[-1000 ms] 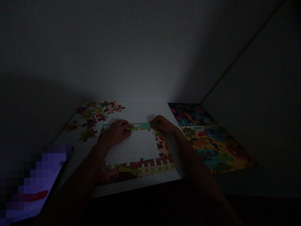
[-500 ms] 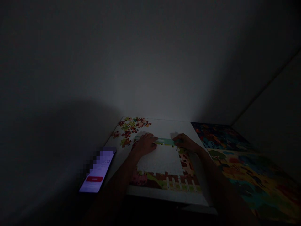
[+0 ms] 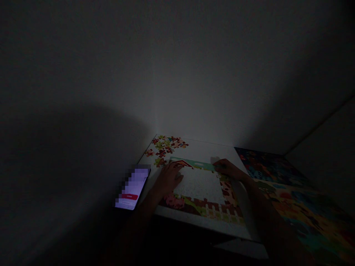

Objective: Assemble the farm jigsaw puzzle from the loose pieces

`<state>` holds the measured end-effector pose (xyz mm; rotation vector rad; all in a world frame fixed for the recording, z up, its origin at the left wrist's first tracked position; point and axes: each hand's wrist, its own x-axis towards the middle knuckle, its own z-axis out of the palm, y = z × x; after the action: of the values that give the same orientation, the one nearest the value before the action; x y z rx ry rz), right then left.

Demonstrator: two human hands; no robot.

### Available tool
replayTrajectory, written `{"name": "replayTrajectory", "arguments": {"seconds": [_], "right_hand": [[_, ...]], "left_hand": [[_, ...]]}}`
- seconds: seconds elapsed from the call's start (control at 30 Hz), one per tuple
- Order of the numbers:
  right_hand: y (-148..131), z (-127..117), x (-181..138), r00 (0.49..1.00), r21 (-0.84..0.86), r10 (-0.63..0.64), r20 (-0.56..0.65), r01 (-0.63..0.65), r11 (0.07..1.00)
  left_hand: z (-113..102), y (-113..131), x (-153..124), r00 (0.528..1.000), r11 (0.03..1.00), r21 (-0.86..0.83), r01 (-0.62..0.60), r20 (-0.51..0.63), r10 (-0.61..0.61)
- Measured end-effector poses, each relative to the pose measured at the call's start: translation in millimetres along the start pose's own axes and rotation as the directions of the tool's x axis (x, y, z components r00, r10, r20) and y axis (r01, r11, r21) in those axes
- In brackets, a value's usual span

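Note:
A jigsaw puzzle border lies on the white tabletop, with a bare white middle. Its lower side shows a white fence, its right side brown-patched shapes, and its top a pale green strip with a red roof. My left hand rests over the border's left side, fingers apart and thumb out, covering part of it. At the upper right corner, the bent fingers of my right hand pinch at a jigsaw piece that they mostly hide. Loose jigsaw pieces lie in a heap beyond my left hand.
A lit phone with a red button lies left of my left forearm. Two colourful pictures, a dark blue one and a yellow one with animals, lie to the right. Pale walls rise behind the white tabletop. The light is dim.
The view has shifted, so the tabletop appears farther right and tilted. My left hand has slid back leftward and down from the top strip, uncovering the red roof. My right hand stays at the corner.

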<state>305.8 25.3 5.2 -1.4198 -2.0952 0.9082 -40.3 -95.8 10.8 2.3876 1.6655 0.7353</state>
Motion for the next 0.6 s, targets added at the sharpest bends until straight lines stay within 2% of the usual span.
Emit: {"name": "replayTrajectory", "arguments": {"seconds": [0.13,0.27,0.47,0.53,0.6], "right_hand": [[6.9,0.3,3.3,1.0,0.025,0.025,0.014,-0.025,0.999],[7.8,-0.8,6.5,1.0,0.02,-0.002,0.03,0.001,1.0],[-16.7,-5.5,13.6,0.987,-0.062,0.031,0.156,-0.022,0.998],[-26.5,-3.0,20.5,0.987,-0.114,0.032,0.158,-0.014,0.993],[-38.0,3.7,29.5,0.994,-0.18,0.021,0.105,-0.001,0.984]], "left_hand": [[3.2,-5.3,-8.8,0.997,0.998,-0.009,0.061,-0.038,-0.062],[3.3,-2.7,-10.3,0.994,0.997,-0.02,0.076,-0.08,-0.078],[2.9,1.2,-9.9,0.992,0.998,-0.007,0.069,-0.108,-0.069],[2.9,0.7,-9.6,0.992,0.998,-0.002,0.064,-0.105,-0.064],[2.7,0.2,-9.5,0.993,0.998,-0.004,0.059,-0.106,-0.059]]}}
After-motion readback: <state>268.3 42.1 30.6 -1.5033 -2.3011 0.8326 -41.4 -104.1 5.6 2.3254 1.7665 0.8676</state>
